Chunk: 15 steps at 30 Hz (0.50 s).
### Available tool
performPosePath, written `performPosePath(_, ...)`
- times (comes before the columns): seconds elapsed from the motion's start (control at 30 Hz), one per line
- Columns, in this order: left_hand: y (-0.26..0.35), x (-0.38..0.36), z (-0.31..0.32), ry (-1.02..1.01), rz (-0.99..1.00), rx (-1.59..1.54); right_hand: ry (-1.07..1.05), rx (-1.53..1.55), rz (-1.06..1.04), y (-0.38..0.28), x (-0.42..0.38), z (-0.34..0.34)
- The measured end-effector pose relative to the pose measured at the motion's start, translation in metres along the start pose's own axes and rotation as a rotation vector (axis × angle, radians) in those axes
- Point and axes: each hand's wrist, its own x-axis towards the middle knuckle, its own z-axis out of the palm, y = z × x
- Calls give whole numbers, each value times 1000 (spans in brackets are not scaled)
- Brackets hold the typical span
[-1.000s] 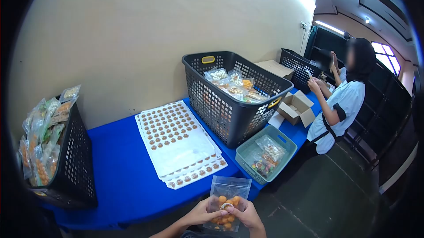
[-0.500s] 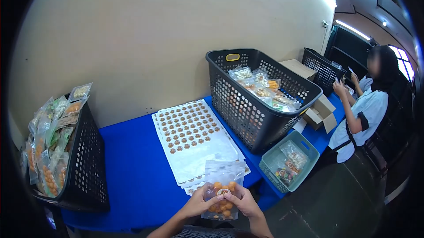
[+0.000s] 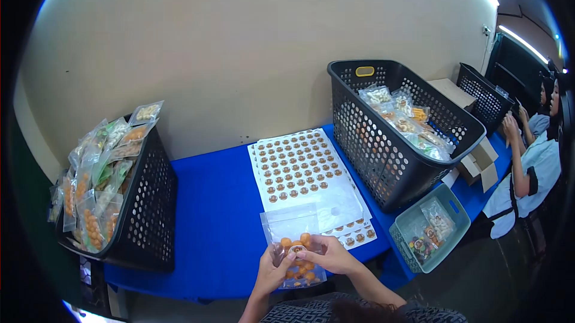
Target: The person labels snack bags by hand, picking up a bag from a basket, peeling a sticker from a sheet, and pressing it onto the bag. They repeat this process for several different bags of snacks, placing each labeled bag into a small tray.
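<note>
A clear plastic snack bag [image 3: 291, 223] with round orange snacks inside is held between my two hands. My left hand [image 3: 274, 270] grips its left side, and my right hand [image 3: 330, 255] grips its right side. Both thumbs press near a round sticker [image 3: 296, 252] on the bag's front. The bag's upper part stands flat and see-through above my fingers. Just beyond it, sheets of round stickers [image 3: 293, 167] lie stacked on the blue tablecloth [image 3: 206, 203], with a bare strip of backing at the near end of the top sheet.
At the left, a black basket [image 3: 147, 203] is heaped with snack bags. A large black basket [image 3: 383, 161] at the right holds more bags. Beside it are a green bin [image 3: 413, 257] with a few bags and an open cardboard box [image 3: 479, 164]. People [image 3: 527, 167] stand at the far right.
The view has turned left, so the table and baskets appear further right. The bag has tilted to the left in my hands, which still hold it. A second person now shows at the right.
</note>
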Motion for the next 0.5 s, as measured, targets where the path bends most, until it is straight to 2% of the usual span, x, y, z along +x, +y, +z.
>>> performPosePath(0.1, 2, -2, 5, 73, 30, -69, -81, 23, 56, -17, 5, -7)
performPosePath(0.17, 0, -3, 2, 89, 79, 77, -97, 49, 80, -17, 7, -12)
performPosePath(0.27, 1, -4, 16, 142, 48, -52, -93, -44, 41, -18, 8, -23)
performPosePath(0.5, -11, -6, 42, 221, 34, 78, -40, 31, 123, 1, 8, -46)
